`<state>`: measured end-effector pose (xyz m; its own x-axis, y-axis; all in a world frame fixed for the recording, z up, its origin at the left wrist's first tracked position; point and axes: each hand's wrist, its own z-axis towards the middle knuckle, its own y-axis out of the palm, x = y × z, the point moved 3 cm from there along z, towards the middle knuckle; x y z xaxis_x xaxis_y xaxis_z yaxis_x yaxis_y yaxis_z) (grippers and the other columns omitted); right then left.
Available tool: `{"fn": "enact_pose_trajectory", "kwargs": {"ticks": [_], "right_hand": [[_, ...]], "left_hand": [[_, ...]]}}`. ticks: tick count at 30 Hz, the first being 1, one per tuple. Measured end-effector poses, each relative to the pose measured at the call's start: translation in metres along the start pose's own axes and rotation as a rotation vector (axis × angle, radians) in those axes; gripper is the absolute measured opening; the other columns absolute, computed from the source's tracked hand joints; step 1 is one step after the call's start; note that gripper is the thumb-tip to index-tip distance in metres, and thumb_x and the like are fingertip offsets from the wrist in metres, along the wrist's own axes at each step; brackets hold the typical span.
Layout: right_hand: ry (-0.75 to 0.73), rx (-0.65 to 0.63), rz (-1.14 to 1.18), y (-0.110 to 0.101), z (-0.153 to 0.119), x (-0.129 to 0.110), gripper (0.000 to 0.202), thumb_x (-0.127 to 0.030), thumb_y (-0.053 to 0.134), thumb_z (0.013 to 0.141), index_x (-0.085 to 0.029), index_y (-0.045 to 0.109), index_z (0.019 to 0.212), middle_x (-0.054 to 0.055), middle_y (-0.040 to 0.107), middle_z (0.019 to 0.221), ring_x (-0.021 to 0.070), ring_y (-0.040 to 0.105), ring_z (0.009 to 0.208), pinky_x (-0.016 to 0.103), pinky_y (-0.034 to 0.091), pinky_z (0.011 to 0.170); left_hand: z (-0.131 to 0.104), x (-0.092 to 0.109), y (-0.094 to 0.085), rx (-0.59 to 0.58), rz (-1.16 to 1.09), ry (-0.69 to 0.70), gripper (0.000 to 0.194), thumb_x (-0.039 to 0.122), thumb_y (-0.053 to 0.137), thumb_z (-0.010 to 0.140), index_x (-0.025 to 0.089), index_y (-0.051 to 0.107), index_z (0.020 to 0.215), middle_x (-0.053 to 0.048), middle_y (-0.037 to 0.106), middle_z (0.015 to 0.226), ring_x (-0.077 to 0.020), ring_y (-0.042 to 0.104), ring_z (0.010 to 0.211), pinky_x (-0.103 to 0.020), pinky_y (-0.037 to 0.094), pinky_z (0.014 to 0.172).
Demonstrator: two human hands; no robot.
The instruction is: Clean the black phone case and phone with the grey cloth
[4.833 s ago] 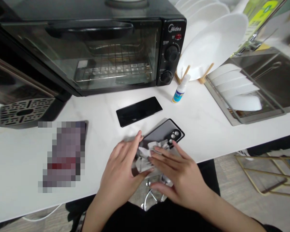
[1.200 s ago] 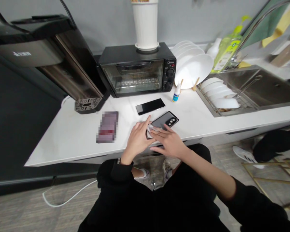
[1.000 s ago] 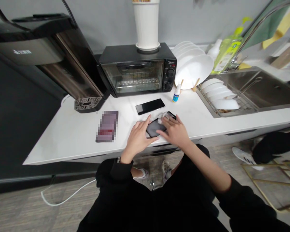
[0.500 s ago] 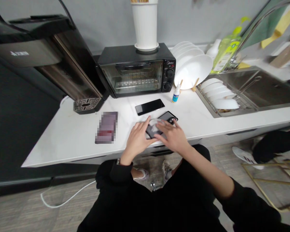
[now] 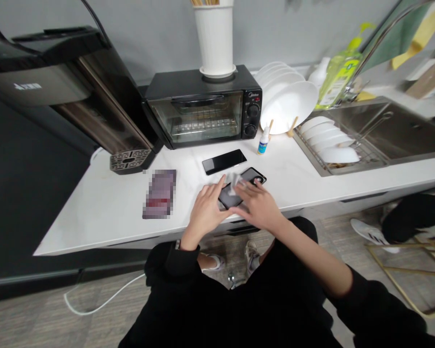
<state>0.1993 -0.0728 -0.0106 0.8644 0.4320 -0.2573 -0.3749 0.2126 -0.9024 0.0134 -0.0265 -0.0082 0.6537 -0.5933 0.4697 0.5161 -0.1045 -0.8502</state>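
Observation:
A phone case [image 5: 252, 174] with a black rim, a greyish back and a camera cutout lies aslant near the counter's front edge. My left hand [image 5: 207, 207] grips its left end, with the thumb along the near side. Under the fingers of my right hand [image 5: 259, 205], a crumpled white tissue [image 5: 233, 184] presses on the back of the case. Just beyond lies a dark phone [image 5: 224, 161], screen up, touched by neither hand. A small spray bottle [image 5: 263, 141] with a blue and yellow label stands upright behind the case.
On the white counter [image 5: 94, 217] are a blurred-out purple item [image 5: 160, 193], a drink machine [image 5: 105, 106] and a toaster oven [image 5: 203, 116]. White plates [image 5: 289, 106] stand in a rack beside the sink [image 5: 401, 130], which holds several bowls [image 5: 322, 133]. Another person's shoe [image 5: 371, 234] shows at right.
My right hand has shifted slightly over the case, and the tissue is more bunched up before its fingertips. My left hand keeps its grip. The view has tilted a little.

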Motion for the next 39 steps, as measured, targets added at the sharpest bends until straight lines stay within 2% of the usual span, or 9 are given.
{"fn": "enact_pose_trajectory", "kwargs": {"ticks": [3,7,13,18,23,28,33,36,39], "right_hand": [[-0.094,-0.059,0.066,0.002,0.001,-0.008,0.061,-0.063,0.05,0.105,-0.018,0.062,0.145,0.013,0.065,0.149,0.0295,0.057,0.145,0.055,0.035,0.126],[0.218,0.074,-0.078,-0.003,0.004,0.002,0.058,-0.053,0.047,0.108,-0.011,0.061,0.145,0.02,0.063,0.15,0.0363,0.055,0.145,0.064,0.032,0.124],[-0.079,-0.044,0.077,0.004,0.002,-0.016,0.062,-0.064,0.046,0.106,-0.018,0.062,0.145,0.014,0.065,0.149,0.0303,0.056,0.144,0.058,0.031,0.127],[0.218,0.091,-0.067,-0.004,0.005,0.003,0.062,-0.057,0.047,0.107,-0.01,0.062,0.143,0.022,0.064,0.148,0.0379,0.057,0.143,0.066,0.027,0.125],[-0.098,-0.013,0.102,0.006,0.004,-0.02,0.061,-0.064,0.048,0.105,-0.015,0.067,0.137,0.016,0.07,0.142,0.0292,0.061,0.139,0.053,0.035,0.125],[0.209,0.118,-0.043,-0.004,0.005,0.002,0.054,-0.055,0.047,0.108,-0.014,0.067,0.136,0.02,0.069,0.143,0.0364,0.061,0.138,0.066,0.027,0.124],[-0.068,-0.007,0.129,0.002,0.008,-0.02,0.051,-0.059,0.048,0.107,-0.019,0.072,0.127,0.013,0.075,0.135,0.0269,0.067,0.132,0.051,0.035,0.125],[0.076,0.041,0.072,0.001,0.011,-0.003,0.046,-0.052,0.044,0.11,-0.022,0.07,0.134,0.011,0.072,0.141,0.0294,0.064,0.136,0.061,0.028,0.127],[0.245,0.13,-0.067,-0.002,0.008,0.008,0.054,-0.053,0.045,0.109,-0.013,0.066,0.139,0.021,0.068,0.144,0.0376,0.062,0.137,0.071,0.02,0.126]], "left_hand": [[0.0,0.0,0.0,-0.008,0.009,0.002,0.108,0.045,0.082,0.087,0.028,0.016,0.171,-0.012,0.063,0.143,-0.0322,0.055,0.122,-0.046,0.047,0.108],[0.0,0.001,-0.001,0.006,0.007,0.008,0.113,0.05,0.085,0.083,0.03,0.016,0.17,-0.009,0.062,0.146,-0.0324,0.055,0.124,-0.047,0.045,0.11],[0.0,0.0,0.0,-0.021,0.024,-0.003,0.102,0.039,0.077,0.09,0.026,0.016,0.171,-0.012,0.063,0.14,-0.0318,0.055,0.118,-0.046,0.047,0.106],[0.0,0.001,-0.001,0.004,0.0,0.003,0.112,0.048,0.084,0.084,0.03,0.016,0.17,-0.008,0.062,0.147,-0.0317,0.054,0.124,-0.046,0.044,0.111],[0.0,0.0,-0.001,-0.015,-0.008,0.01,0.098,0.035,0.074,0.092,0.026,0.017,0.171,-0.011,0.063,0.14,-0.0306,0.055,0.12,-0.045,0.046,0.108],[-0.001,0.0,-0.001,0.01,-0.01,-0.009,0.11,0.046,0.083,0.085,0.03,0.016,0.171,-0.009,0.062,0.146,-0.0319,0.053,0.124,-0.047,0.044,0.111],[-0.001,-0.003,-0.001,-0.02,-0.018,0.0,0.097,0.035,0.073,0.091,0.026,0.018,0.171,-0.011,0.063,0.141,-0.0314,0.054,0.121,-0.046,0.046,0.108],[-0.001,-0.003,-0.001,0.015,0.0,-0.009,0.102,0.045,0.078,0.089,0.028,0.018,0.17,-0.011,0.062,0.144,-0.0323,0.054,0.123,-0.047,0.045,0.109],[0.0,-0.003,0.0,0.023,-0.011,-0.016,0.108,0.05,0.082,0.085,0.031,0.018,0.17,-0.009,0.063,0.145,-0.0325,0.054,0.124,-0.048,0.045,0.111]]}}
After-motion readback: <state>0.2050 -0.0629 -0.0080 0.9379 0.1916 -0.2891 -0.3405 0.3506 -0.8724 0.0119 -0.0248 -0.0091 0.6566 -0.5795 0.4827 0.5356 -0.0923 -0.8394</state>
